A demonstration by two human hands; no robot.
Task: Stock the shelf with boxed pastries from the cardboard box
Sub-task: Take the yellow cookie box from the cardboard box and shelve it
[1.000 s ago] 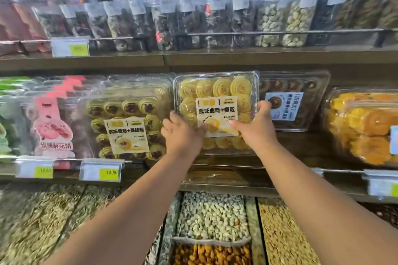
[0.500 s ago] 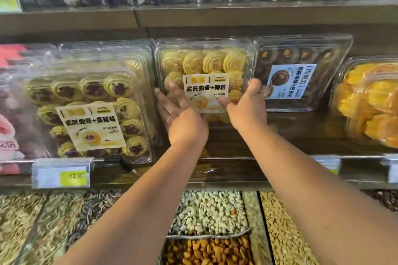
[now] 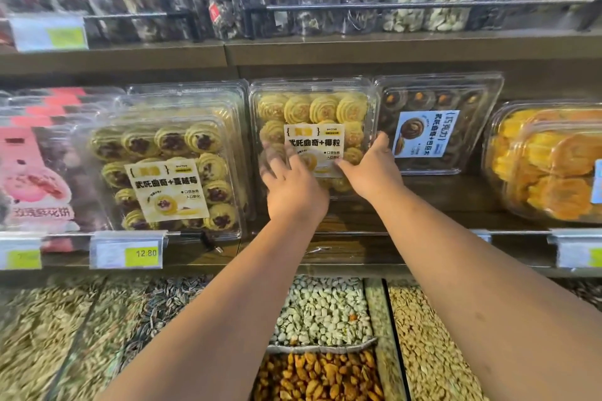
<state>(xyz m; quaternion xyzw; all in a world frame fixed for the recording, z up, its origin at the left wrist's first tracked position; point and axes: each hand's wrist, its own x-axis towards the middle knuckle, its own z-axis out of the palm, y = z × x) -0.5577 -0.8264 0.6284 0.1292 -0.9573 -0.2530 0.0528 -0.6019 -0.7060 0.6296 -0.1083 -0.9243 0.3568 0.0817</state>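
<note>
Left hand point(image 3: 293, 187), fingers point(image 3: 279, 169) spread (blurred) on clear cookie box point(image 3: 312, 109); right hand point(image 3: 371, 169), fingers straight, pressing its right edge

A: Where are the arms?
B: Both bare arms reach up and forward from the bottom of the view, side by side. They lean in toward each other at the wrists.
A: What about the left hand point(image 3: 293, 187)?
B: We see its back. The fingers point(image 3: 277, 161) are spread and straight, a bit blurry, and they lie flat on the front of the pastry box point(image 3: 312, 107).
A: And the right hand point(image 3: 371, 169)?
B: It is just beside the left one, not touching it. The thumb points sideways across the box front, and the fingers lie along its right edge.
A: Is either hand curled up tight?
B: No, both look flat.
</note>
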